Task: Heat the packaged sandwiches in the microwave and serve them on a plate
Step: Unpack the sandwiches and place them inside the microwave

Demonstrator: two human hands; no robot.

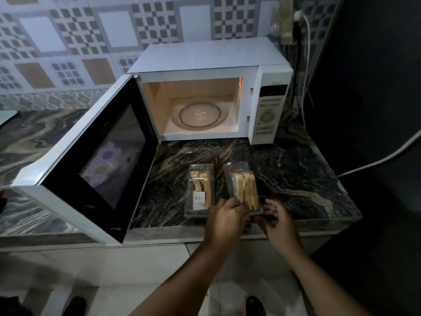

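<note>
Two clear plastic sandwich packs lie on the dark marble counter point(296, 179) in front of a white microwave point(205, 58). The left pack point(200, 188) lies flat with a white label on it. The right pack point(242, 185) is tilted, and both hands are at its near end. My left hand point(225, 221) grips the pack's near left corner. My right hand point(276, 221) holds the near right edge with curled fingers. The microwave door point(95, 160) swings wide open to the left. Its lit cavity holds a bare glass turntable point(200, 115).
The microwave's control panel point(268, 115) is on its right side. White cables point(305, 65) run down the wall behind it, and another point(382, 159) crosses the dark area at right. The counter's front edge point(227, 231) sits just under my hands. Tiled wall behind.
</note>
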